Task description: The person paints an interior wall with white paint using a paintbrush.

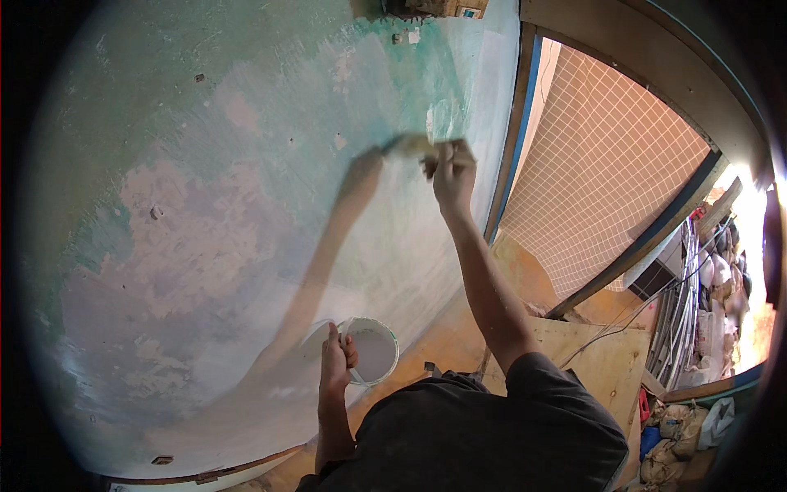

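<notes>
My right hand (456, 178) is raised to the upper part of a painted wall (203, 227), gripping a motion-blurred tool that looks like a paintbrush (413, 146). The brush end points left; whether it touches the wall is hard to tell. Lower down, my left hand (336, 363) holds a white plastic bucket (396, 345) by its handle, close to the wall. Pale, whitish liquid (372, 357) lies inside the bucket. Patchy green paint shows on the wall's upper area, with whitish and pinkish-grey coats below. A shadow of my right arm falls across it.
Right of the wall is a wooden door frame (527, 123) with a checked curtain (602, 166). A plywood board (590, 357) lies behind my right arm. Metal rods (673, 313), cables and filled sacks (679, 424) crowd the right side. A box-like object (430, 7) sits at the wall's top.
</notes>
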Tool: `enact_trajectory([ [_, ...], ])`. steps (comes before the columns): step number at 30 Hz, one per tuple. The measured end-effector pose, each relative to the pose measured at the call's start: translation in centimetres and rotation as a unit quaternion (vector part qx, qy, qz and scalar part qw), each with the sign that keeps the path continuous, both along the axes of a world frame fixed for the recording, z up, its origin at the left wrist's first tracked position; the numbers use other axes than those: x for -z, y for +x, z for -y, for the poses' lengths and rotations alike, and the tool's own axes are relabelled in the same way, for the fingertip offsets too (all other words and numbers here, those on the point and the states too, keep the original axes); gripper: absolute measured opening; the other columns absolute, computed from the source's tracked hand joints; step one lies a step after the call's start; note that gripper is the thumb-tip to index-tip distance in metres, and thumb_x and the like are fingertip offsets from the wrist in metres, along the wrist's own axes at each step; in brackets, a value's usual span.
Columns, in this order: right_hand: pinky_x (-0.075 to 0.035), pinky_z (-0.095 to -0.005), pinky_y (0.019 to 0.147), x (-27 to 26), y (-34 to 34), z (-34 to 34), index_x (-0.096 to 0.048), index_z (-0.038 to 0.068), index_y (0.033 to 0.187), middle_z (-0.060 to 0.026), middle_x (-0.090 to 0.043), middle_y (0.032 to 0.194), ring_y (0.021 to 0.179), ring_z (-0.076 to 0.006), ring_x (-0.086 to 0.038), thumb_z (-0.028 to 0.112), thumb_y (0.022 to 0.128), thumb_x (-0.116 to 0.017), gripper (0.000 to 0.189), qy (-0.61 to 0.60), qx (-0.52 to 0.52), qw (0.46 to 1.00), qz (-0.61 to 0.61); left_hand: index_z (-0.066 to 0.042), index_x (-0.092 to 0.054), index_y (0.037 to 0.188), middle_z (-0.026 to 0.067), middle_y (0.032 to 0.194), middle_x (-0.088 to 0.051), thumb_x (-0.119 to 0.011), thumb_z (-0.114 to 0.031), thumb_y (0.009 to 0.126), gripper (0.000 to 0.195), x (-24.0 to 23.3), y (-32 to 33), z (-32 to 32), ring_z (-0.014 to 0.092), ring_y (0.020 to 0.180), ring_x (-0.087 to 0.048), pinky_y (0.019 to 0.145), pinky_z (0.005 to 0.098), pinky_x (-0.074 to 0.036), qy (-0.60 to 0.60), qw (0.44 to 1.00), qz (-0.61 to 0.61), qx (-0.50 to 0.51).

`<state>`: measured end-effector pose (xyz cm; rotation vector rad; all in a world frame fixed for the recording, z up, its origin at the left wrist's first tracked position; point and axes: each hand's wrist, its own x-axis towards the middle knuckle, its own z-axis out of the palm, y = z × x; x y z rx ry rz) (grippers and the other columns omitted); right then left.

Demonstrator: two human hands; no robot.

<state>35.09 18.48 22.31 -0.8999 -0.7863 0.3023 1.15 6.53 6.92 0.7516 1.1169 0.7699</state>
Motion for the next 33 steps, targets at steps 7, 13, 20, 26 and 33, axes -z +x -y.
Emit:
enact_trajectory([
  [7,-0.044,-0.0247,0.05,3.9,2.5,-0.9,-0.054,0.0,0.096,-0.0104,-0.063,0.07,0.053,-0.0098,-0.055,0.022,0.102,-0.049,0.024,0.068,0.044,0.996,0.032,-0.011,-0.048,0.076,-0.0081,0.052,-0.026,-0.032,-0.059,0.101,0.056,-0.2,1.2,0.0,0.007,0.04,-0.019,0.041,0.0261,-0.016,0.037,0.998,0.017,0.043],
  [13,-0.048,-0.032,0.053,10.5,4.9,0.3,-0.058,0.0,0.085,-0.0103,-0.065,0.074,0.059,-0.0201,-0.063,0.015,0.094,-0.057,0.018,-0.247,0.073,0.966,0.033,-0.009,-0.048,0.074,-0.0072,0.052,-0.027,-0.03,-0.055,0.103,0.057,-1.7,1.9,0.2,0.006,0.041,-0.021,0.041,0.0259,-0.016,0.008,0.999,-0.001,0.035],
  [20,-0.051,-0.0286,0.055,-8.7,1.2,-0.2,-0.052,-0.002,0.094,-0.0137,-0.064,0.072,0.059,-0.0162,-0.061,0.019,0.102,-0.047,0.023,0.129,-0.02,0.991,0.005,-0.009,-0.049,0.074,-0.0066,0.052,-0.027,-0.029,-0.054,0.103,0.057,-1.3,2.7,0.3,0.007,0.041,-0.022,0.041,0.0267,-0.016,0.006,0.997,0.023,0.078],
  [26,-0.049,-0.0265,0.053,6.9,2.5,-0.2,-0.057,-0.005,0.09,-0.0067,-0.055,0.087,0.062,-0.0126,-0.058,0.018,0.102,-0.048,0.028,-0.008,0.093,0.99,0.102,-0.01,-0.048,0.075,-0.0069,0.052,-0.029,-0.028,-0.054,0.103,0.056,-2.2,2.9,1.0,0.007,0.04,-0.023,0.041,0.0263,-0.017,0.021,0.997,0.026,0.073],
  [33,-0.041,-0.0222,0.047,12.4,1.6,9.1,-0.057,0.001,0.092,-0.0051,-0.062,0.069,0.054,-0.007,-0.052,0.017,0.1,-0.05,0.019,-0.204,-0.186,0.961,-0.001,-0.011,-0.05,0.077,-0.0087,0.052,-0.03,-0.031,-0.059,0.101,0.057,-5.5,3.4,0.3,0.004,0.04,-0.026,0.039,0.0239,-0.019,0.079,0.991,-0.045,0.097],
])
